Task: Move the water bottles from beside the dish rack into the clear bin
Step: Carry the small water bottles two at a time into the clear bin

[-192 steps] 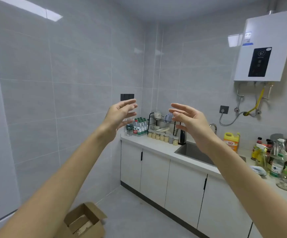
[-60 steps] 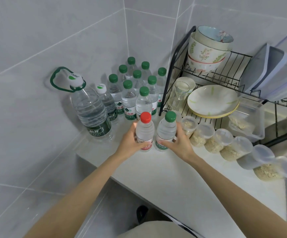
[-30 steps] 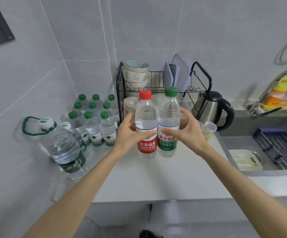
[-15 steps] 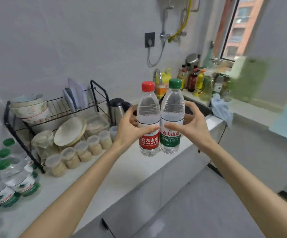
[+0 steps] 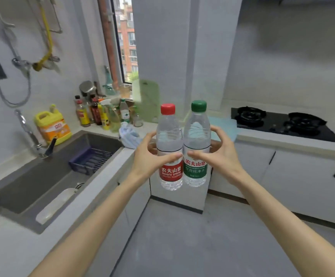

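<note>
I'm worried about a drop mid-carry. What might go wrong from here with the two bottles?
The left hand holds the red-capped bottle and the right hand the green-capped bottle above the floor; a slack grip might drop one. The counter corner sits close on the left and might clip a bottle. The clear bin is out of view.

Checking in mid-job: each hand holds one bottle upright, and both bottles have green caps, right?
Not quite. The head view shows the left hand holding a red-capped bottle; only the right hand holds a green-capped bottle. Each hand does hold one bottle upright.
</note>
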Tool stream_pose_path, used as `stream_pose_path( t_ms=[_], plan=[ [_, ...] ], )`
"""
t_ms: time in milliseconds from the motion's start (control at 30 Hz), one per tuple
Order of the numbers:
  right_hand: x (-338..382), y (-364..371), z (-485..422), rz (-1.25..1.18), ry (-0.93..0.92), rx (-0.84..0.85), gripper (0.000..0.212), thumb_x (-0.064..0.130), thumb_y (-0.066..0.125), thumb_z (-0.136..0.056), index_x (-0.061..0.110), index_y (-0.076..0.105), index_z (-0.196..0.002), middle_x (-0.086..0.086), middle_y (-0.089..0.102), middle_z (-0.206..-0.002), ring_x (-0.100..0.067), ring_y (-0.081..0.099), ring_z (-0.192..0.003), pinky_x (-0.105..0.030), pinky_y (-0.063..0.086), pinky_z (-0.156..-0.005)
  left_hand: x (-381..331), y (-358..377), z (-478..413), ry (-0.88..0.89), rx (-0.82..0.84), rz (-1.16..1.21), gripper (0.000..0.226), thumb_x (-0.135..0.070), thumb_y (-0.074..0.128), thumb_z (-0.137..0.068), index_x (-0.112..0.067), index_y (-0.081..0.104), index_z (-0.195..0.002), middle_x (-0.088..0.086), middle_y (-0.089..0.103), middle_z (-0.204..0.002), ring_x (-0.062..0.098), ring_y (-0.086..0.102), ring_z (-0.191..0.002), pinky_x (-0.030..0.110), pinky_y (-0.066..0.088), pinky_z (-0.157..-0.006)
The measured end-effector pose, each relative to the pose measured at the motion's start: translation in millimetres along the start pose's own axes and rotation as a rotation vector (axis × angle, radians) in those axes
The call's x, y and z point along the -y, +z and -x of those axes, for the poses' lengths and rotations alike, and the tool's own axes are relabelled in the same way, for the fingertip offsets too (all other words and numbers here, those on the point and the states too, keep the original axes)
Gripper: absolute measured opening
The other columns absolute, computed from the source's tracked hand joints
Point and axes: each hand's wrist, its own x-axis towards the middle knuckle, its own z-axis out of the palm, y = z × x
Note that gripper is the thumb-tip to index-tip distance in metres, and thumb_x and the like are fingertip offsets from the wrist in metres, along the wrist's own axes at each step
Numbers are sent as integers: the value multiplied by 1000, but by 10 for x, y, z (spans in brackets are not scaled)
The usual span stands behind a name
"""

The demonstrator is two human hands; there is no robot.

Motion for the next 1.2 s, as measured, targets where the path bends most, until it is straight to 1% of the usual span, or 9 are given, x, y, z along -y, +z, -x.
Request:
stream_pose_path(
  t_ms=[167, 233, 300, 533, 733, 933, 1000, 1100, 1200],
  plan=[
    [-229, -1071, -97, 49, 38, -178, 80, 12, 89, -64, 20, 47, -132, -1, 73, -107, -11, 72, -94, -35, 59, -84, -220, 1164, -548, 69, 194, 61, 84, -35, 89, -58, -30, 47, -131, 1, 66, -119, 15, 65, -103, 39, 56, -87],
    [-393, -1595, -150, 82, 65, -294, 79, 13, 89, -64, 21, 47, -130, 1, 74, -104, -10, 72, -93, -36, 59, -84, -338, 1778, -824, 102, 315, 83, 86, -39, 90, -56, -31, 47, -130, 2, 67, -117, 14, 66, -100, 38, 57, -85],
    [-437, -1819, -187, 98, 75, -326, 77, 15, 89, -64, 23, 48, -128, 1, 75, -101, -12, 72, -93, -39, 59, -84, -366, 2024, -965, 127, 341, 94, 85, -42, 89, -54, -33, 48, -129, 0, 68, -115, 15, 67, -99, 39, 57, -85],
    [-797, -3082, -497, 175, 113, -559, 74, 13, 88, -64, 22, 49, -126, 0, 75, -102, -14, 72, -94, -41, 58, -85, -649, 3557, -1718, 241, 556, 180, 78, -35, 88, -61, -33, 50, -129, -5, 68, -114, 13, 66, -101, 39, 57, -87],
    [-1059, -4115, -885, 204, 140, -688, 69, 3, 83, -69, 22, 47, -125, -1, 74, -101, -14, 73, -91, -29, 59, -78, -899, 4838, -2379, 300, 698, 261, 80, -43, 87, -53, -36, 52, -125, -10, 70, -108, 9, 67, -98, 38, 57, -85],
    [-1376, -5191, -1228, 246, 167, -817, 68, 2, 83, -70, 30, 46, -120, 2, 74, -100, -14, 73, -89, -32, 60, -79, -1199, 6163, -2933, 313, 824, 310, 83, -46, 85, -50, -33, 53, -126, -11, 69, -106, 6, 67, -95, 32, 57, -84],
    [-1483, -5552, -1296, 251, 174, -856, 70, 2, 83, -70, 30, 45, -121, 4, 74, -98, -13, 73, -88, -32, 60, -79, -1297, 6594, -3062, 314, 859, 311, 83, -40, 88, -54, -32, 51, -128, -10, 70, -105, 7, 67, -93, 31, 57, -83],
    [-1678, -6115, -1366, 245, 178, -899, 71, 3, 83, -69, 34, 45, -121, 4, 74, -98, -14, 73, -89, -34, 60, -80, -1433, 7257, -3223, 313, 916, 311, 77, -30, 89, -61, -32, 51, -128, -6, 71, -103, 10, 69, -91, 34, 59, -81],
    [-1892, -6690, -1395, 243, 181, -926, 71, 4, 84, -69, 38, 45, -118, 1, 75, -99, -16, 73, -90, -38, 59, -81, -1545, 7911, -3310, 333, 931, 306, 76, -35, 90, -57, -33, 53, -124, -4, 72, -102, 13, 70, -90, 34, 58, -81]
  ],
)
